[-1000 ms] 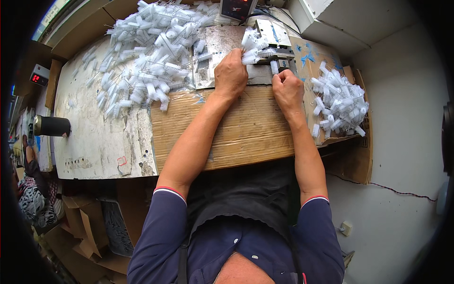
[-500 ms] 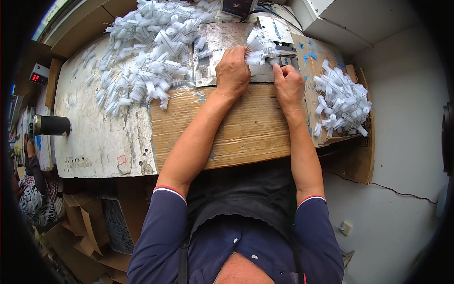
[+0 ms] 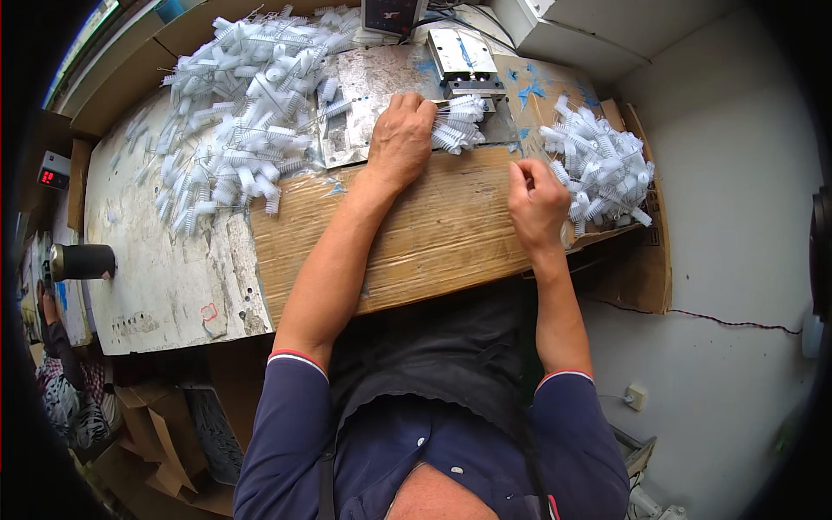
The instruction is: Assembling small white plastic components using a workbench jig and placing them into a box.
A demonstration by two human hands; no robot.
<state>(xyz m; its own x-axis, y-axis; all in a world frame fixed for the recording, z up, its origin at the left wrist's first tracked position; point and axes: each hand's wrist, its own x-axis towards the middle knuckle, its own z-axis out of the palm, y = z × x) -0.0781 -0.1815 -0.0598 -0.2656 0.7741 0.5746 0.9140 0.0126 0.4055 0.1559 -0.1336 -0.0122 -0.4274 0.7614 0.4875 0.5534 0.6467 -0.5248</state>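
Note:
My left hand (image 3: 403,137) is closed round a bunch of small white spiral brushes (image 3: 459,123). Their bristle ends fan out to the right of my fingers, in front of a metal clamp fixture (image 3: 472,85). My right hand (image 3: 539,204) is closed with thumb and fingers pressed together, over the right end of the cardboard. It is beside a heap of similar brushes (image 3: 602,165) on the right. Whatever sits inside its fingers, if anything, is hidden from view.
A large pile of white brushes (image 3: 251,104) with wire stems covers the back left of the worktable (image 3: 173,295). A cardboard sheet (image 3: 407,234) lies along the front. A black can (image 3: 85,262) lies at the left. Another person's arm (image 3: 54,321) shows at far left.
My right hand has drawn back from the fixture, toward me and the right-hand heap. The left hand still grips its bunch of brushes. The whole view has shifted slightly.

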